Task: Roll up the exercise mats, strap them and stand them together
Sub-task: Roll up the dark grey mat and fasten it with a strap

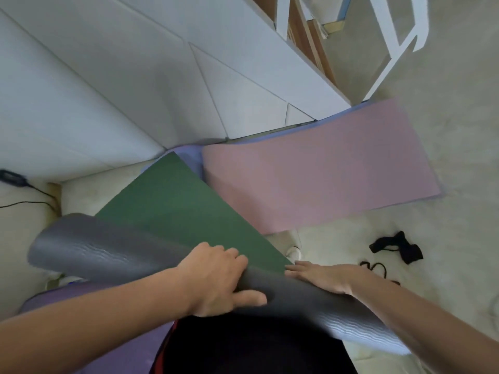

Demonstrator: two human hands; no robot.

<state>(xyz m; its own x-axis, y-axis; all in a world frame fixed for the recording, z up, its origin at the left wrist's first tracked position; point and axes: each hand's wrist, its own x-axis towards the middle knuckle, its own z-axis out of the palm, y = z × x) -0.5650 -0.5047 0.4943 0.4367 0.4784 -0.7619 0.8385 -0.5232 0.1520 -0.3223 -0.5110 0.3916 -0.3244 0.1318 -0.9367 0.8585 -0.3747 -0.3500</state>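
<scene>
Green mat, grey underside, partly rolled: the roll lies across the foreground, with the flat remainder running away to the white cabinet. Left hand grips the roll, fingers curled over, thumb beneath. Right hand lies flat on the roll, fingers straight. Pink mat is flat, its near corner under the green edge. Purple mat is at lower left. Black straps lie on bare floor to the right.
</scene>
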